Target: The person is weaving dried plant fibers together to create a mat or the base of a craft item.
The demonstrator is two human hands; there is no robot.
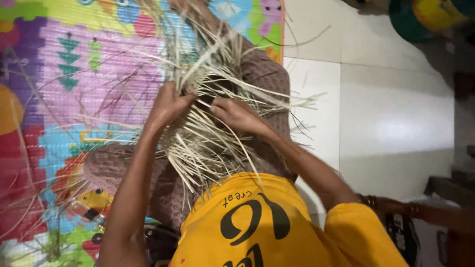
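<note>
Both hands, left hand [168,105] and right hand [236,114], pinched thin, pale, stiff straw strips [208,133] of a half-woven piece, wrists bent inward above the colourful play mat [74,74].

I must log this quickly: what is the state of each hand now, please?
Left hand: fingers closed on strips of the woven straw piece.
Right hand: fingers curled on the same straw strips; exact grip cannot be told.

- Strips [208,128]: dry, pale, fibrous, matt, perhaps palm leaf.
- Mat [74,64]: ribbed, faintly glossy plastic.
- Floor [391,113]: smooth, shiny tile.
- Shirt [262,222]: matt yellow cloth.
</note>
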